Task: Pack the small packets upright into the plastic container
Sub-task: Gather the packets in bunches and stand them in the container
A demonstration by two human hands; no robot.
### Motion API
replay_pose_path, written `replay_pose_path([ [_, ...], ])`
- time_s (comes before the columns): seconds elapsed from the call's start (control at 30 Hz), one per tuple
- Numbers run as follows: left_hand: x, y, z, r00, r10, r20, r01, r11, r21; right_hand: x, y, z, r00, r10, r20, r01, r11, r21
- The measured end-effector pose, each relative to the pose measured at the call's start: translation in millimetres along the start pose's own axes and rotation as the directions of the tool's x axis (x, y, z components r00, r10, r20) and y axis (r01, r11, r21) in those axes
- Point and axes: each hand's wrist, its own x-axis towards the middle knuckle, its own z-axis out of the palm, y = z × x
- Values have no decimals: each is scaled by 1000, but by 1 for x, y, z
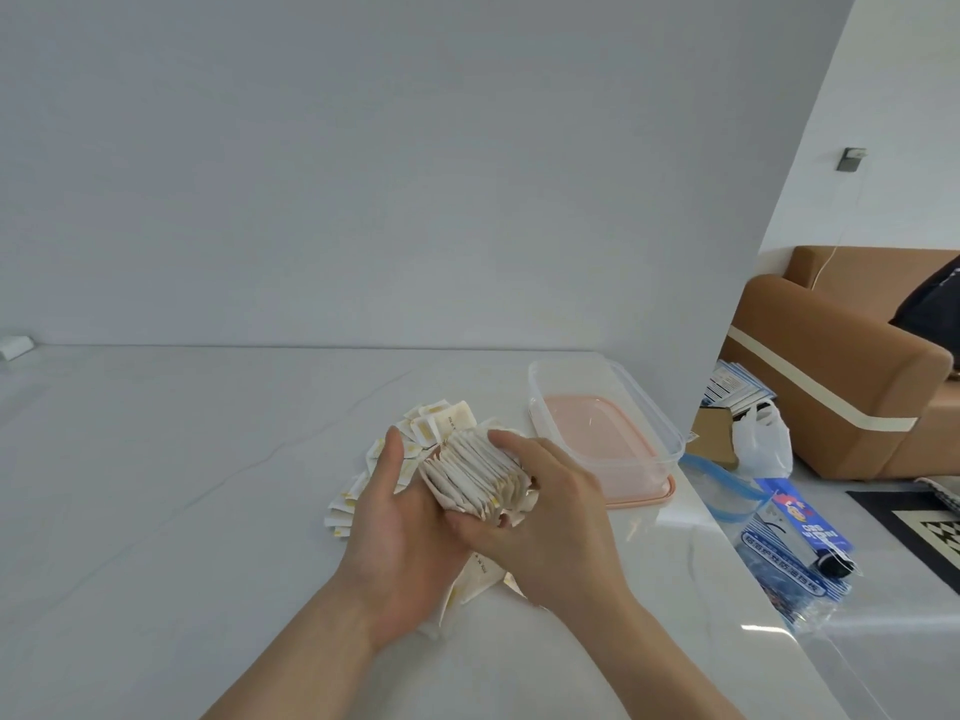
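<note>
A thick stack of small white and yellow packets (478,475) stands on edge between my two hands, just above the white table. My left hand (400,517) cups the stack from the left and below, thumb up along its side. My right hand (545,506) grips it from the right, fingers curled over its top and front. More loose packets (434,420) lie on the table behind and to the left of my hands. The clear plastic container (670,439) sits to the right on a pink lid (644,498), with nothing visible inside.
The white table (182,485) meets a white wall at the back and ends at its right edge beside the container. Beyond that edge, on the floor, lie a blue printed bag (795,543), a white plastic bag (761,433) and a brown sofa (841,366).
</note>
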Motion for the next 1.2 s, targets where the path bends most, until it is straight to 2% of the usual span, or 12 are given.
replay_pose_path([
  [0.17,13,5,21,1000,12,26,-15,994,105,17,-5,-14,998,38,-48,-40,998,-47],
  [0.33,53,17,39,999,50,4,-49,966,253,61,12,-48,968,228,-104,-227,974,21],
  [0.43,76,11,41,985,140,-106,-68,860,505,97,34,-68,949,282,-144,-292,955,-51],
  [0.53,82,-6,45,969,247,18,-141,488,861,131,58,-78,941,310,-136,-335,914,-231],
  [0.6,92,-23,40,947,246,208,-239,106,965,150,76,-70,933,348,-94,-356,853,-381],
  [0.67,99,-39,38,930,175,324,-263,-301,917,162,91,-59,925,379,-29,-343,801,-491],
  [0.7,103,-47,35,930,151,335,-239,-445,863,166,97,-53,922,387,-6,-334,786,-520],
  [0.77,106,-56,33,918,140,371,-228,-579,783,173,106,-43,928,372,2,-310,778,-546],
  [0.87,110,-64,24,881,147,450,-262,-641,722,177,118,-32,940,342,3,-293,810,-508],
  [0.93,110,-64,21,875,130,466,-275,-659,700,177,124,-30,932,352,81,-277,842,-463],
  [1.07,108,-60,22,889,118,443,-271,-643,716,176,134,-34,872,391,294,-227,856,-465],
  [1.2,109,-57,20,868,148,473,-292,-619,729,177,136,-48,809,444,386,-252,855,-454],
])
